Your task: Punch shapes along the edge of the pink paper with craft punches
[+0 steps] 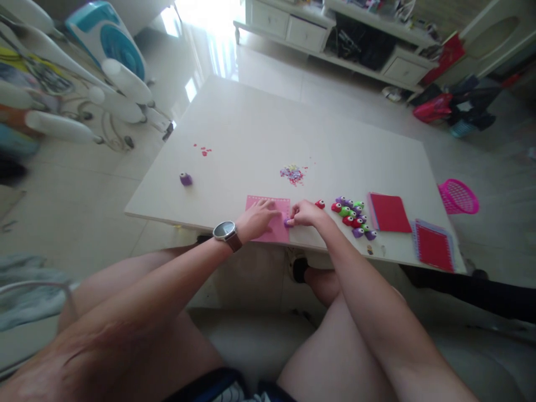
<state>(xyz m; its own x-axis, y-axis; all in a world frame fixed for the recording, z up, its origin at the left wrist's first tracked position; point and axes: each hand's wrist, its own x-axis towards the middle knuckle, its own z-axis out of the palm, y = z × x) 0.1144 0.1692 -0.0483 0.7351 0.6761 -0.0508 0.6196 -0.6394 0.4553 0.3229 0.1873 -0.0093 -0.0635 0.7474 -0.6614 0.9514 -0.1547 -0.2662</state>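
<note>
Our L hand (256, 219), fingers spread, rests on the pink sheet (278, 231) at the table's (243, 139) near edge; our R hand (303, 214) pinches a small purple punch (287, 222) at its R side. If L pressure's too light, sheet could skew w/ punch, misplacing holes

Silver-rimmed watch (225, 229), brown strap (234, 241), dark pale-patterned shorts (209, 389)
</note>
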